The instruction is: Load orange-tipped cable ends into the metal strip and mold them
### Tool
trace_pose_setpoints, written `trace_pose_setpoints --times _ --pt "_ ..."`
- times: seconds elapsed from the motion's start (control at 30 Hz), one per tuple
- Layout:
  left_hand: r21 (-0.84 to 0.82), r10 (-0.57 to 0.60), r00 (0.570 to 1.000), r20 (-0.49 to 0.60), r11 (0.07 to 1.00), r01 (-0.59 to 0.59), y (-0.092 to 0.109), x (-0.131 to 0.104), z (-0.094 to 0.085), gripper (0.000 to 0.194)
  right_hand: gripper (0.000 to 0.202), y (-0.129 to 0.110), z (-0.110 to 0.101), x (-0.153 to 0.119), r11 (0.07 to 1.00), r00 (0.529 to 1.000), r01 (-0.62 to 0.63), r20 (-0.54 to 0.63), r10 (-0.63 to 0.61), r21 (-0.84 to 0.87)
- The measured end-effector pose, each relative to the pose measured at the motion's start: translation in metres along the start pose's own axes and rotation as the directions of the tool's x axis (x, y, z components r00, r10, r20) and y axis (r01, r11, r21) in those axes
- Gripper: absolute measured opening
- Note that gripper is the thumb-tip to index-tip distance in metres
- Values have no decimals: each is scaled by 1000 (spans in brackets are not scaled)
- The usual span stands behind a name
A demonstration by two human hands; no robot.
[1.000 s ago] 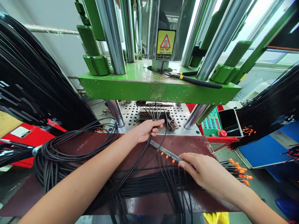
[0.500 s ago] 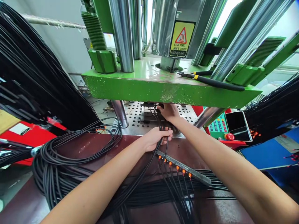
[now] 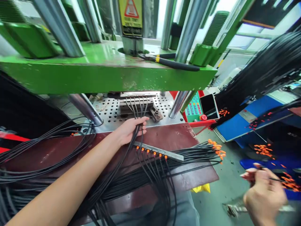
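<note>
Black cables [image 3: 129, 150] run as a slim bunch through the left hand [image 3: 131, 130], whose fingers are closed round them at the far edge of the dark red surface [image 3: 169, 133]. Beyond that grip the strands fan out to a metal block [image 3: 124, 108] on a perforated plate [image 3: 109, 110], under the green beam [image 3: 113, 77] of a press. Well apart, low on the right, the right hand [image 3: 264, 191] is out past the surface with its fingers curled inward; it is blurred, and I cannot tell whether it has hold of anything, though orange tips [image 3: 290, 182] show just beside it. A grey bar [image 3: 172, 154] lies slanted on the surface, its left end near the left hand, with orange connectors [image 3: 154, 153] in a row along its near side and cords trailing from them. To its right, a thick bundle ends in an orange cluster [image 3: 216, 149]. Pliers [image 3: 174, 64] with black handles rest on top of the beam, and a control panel [image 3: 194, 110] stands at the far right of the plate
</note>
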State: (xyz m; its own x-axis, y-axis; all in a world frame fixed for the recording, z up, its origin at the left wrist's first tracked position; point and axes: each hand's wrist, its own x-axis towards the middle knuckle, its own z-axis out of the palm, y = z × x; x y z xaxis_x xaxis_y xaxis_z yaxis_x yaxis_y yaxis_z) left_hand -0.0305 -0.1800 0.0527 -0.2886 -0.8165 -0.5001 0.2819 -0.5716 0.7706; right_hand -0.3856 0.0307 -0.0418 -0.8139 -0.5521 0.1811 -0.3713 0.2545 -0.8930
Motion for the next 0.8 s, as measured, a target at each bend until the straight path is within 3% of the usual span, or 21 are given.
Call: trace_pose_setpoints --times 0.03,0.1,0.2,0.27,0.33,0.4,0.43,0.47,0.53,0.57,0.6,0.63,0.7,0.8 --pt "-1 -5 1000 0 1000 5 1 0 1 12 58 27 -4 2 988 988 -124 81 132 -96" --pt "-3 -12 1000 -2 1000 12 3 0 1 14 80 69 -6 6 958 967 -226 78 242 -179" --pt "-5 -12 1000 -7 1000 12 5 -1 2 15 93 89 -4 15 952 973 -229 -31 228 -203" --pt "-3 -12 1000 -11 1000 12 5 -1 3 15 85 66 -2 20 976 988 -137 -92 123 -167" --pt "3 -12 1000 -12 1000 12 6 1 4 15 64 19 7 21 994 990 51 -127 -63 -96" --pt "12 -5 1000 -13 1000 6 5 5 5 15 34 -41 26 15 921 919 385 -121 -376 64" --pt "15 4 1000 -15 1000 -4 5 7 5 14 22 -72 40 10 847 856 514 -19 -516 137" --pt "16 18 1000 -19 1000 -17 4 9 5 13 17 -102 59 5 769 756 606 154 -637 205" --pt "12 50 998 -30 999 -50 2 12 3 10 23 -153 108 -2 715 555 641 476 -682 278" --pt "9 65 997 -34 998 -64 1 13 2 9 30 -173 137 -4 731 497 613 574 -651 300" --pt "5 76 996 -36 997 -76 0 12 1 10 37 -189 168 -4 783 490 557 651 -580 278" --pt "2 84 996 -34 996 -84 -1 12 0 10 43 -202 200 -1 833 517 509 697 -497 217" --pt "-4 93 995 -27 996 -93 -2 9 -2 12 45 -219 258 9 873 590 462 682 -432 153" --pt "-20 96 995 -9 995 -96 -2 6 -3 14 36 -228 318 27 887 602 437 685 -410 147"
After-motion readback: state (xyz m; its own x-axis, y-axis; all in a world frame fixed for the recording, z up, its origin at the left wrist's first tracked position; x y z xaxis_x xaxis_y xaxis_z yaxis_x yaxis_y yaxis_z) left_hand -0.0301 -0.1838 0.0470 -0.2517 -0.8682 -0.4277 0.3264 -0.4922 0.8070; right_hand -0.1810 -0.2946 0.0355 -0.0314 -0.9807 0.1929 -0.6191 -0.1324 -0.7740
